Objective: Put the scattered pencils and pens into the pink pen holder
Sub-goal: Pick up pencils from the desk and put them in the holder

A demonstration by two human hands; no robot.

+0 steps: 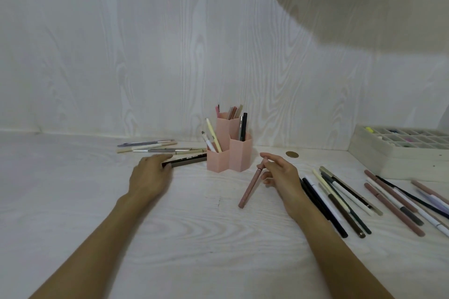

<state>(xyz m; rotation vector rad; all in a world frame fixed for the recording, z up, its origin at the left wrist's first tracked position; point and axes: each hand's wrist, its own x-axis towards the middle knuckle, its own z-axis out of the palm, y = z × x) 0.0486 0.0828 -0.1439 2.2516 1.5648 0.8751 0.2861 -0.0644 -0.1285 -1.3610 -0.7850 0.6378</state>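
The right hand (279, 173) pinches a dusty-pink pencil (251, 183) by its top end, so it may swing and knock the pink hexagonal plastic pen holder (228, 155) by the counter's back edge. The left hand (149, 175) lies flat-fingered on a dark brown pen (187, 160), which could roll away.

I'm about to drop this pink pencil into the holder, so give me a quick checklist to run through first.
1. Right hand pinches the pink pencil near its upper end: ok.
2. Pencil clear of the table: cannot tell, its lower end is close to the surface.
3. Pink pen holder upright: ok.
4. Room in the compartments: ok, each holds only a few pens.
5. Left hand out of the way: ok, it rests on the dark pen left of the holder.
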